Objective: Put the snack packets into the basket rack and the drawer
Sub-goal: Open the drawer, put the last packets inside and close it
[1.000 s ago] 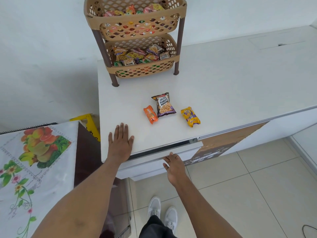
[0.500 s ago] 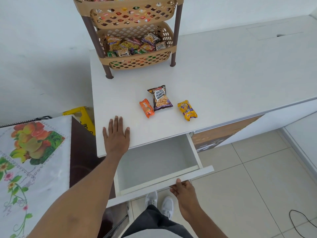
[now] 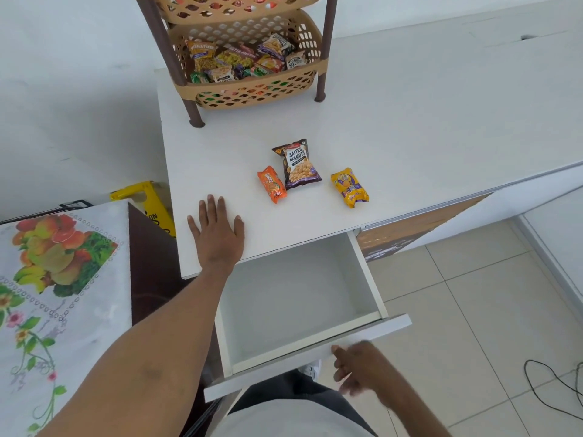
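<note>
Three snack packets lie on the white counter [image 3: 410, 121]: an orange packet [image 3: 272, 184], a dark salted peanuts packet [image 3: 297, 164] and a yellow packet [image 3: 349, 187]. Behind them stands the tan basket rack [image 3: 252, 93], its tiers holding several packets. Below the counter edge the white drawer [image 3: 299, 298] is pulled out and holds nothing. My left hand [image 3: 217, 234] rests flat on the counter, left of the orange packet. My right hand [image 3: 359, 367], blurred, sits just under the drawer's front panel, fingers loosely apart, gripping nothing.
A low table with a fruit-print cloth [image 3: 60, 279] stands to my left. A yellow floor sign [image 3: 148, 206] leans between it and the counter. A black cable [image 3: 555, 392] lies on the tiled floor at right. My legs are under the drawer.
The drawer went from nearly closed to pulled fully out by my right hand, which has now come off its front edge. My left hand stayed flat on the counter.
</note>
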{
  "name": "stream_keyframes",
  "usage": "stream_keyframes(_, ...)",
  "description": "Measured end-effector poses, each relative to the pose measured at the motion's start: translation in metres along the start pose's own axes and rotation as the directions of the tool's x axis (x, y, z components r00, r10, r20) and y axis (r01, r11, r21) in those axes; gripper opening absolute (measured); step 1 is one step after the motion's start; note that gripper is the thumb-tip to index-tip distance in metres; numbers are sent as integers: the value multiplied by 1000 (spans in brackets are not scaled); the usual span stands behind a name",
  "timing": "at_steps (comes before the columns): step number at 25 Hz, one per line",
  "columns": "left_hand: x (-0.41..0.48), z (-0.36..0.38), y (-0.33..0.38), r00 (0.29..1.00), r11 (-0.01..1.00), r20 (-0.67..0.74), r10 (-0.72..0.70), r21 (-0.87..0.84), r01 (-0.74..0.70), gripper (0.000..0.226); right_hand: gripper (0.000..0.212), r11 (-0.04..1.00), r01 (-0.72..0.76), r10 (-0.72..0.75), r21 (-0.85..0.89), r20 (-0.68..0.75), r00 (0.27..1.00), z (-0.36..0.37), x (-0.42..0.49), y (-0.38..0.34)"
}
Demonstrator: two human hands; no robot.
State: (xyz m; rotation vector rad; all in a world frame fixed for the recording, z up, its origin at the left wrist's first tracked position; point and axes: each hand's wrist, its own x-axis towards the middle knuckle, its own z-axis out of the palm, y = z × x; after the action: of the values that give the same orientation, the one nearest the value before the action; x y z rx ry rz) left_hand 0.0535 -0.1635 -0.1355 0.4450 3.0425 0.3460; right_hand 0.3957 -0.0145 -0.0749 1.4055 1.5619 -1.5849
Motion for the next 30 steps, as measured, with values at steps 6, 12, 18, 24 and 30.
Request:
stream_keyframes(6,0,0,2,999,999,-30,-26,-35,25,66,27,747,496,-664,-443,-451,597,-44,41,-187)
stream_keyframes(12,0,-3,2,998,999,-41,-36,-36,35,65,62,760,217,-554,-613,-436,710,-74,120,-283)
stream_keyframes(18,-1,-4,4,998,999,-48,-38,-36,37,65,41,753,477,-632,-453,-296,716,-79,112,-267)
stream_keyframes(24,-1,-4,5,998,999,-47,-47,-29,46,65,43,799,429,-155,-421,546,823,-53,93,-172)
stream_keyframes(30,-1,-3,6,996,998,-64,-54,-30,53,65,49,719,165,-223,-675,1,975,5,189,-105)
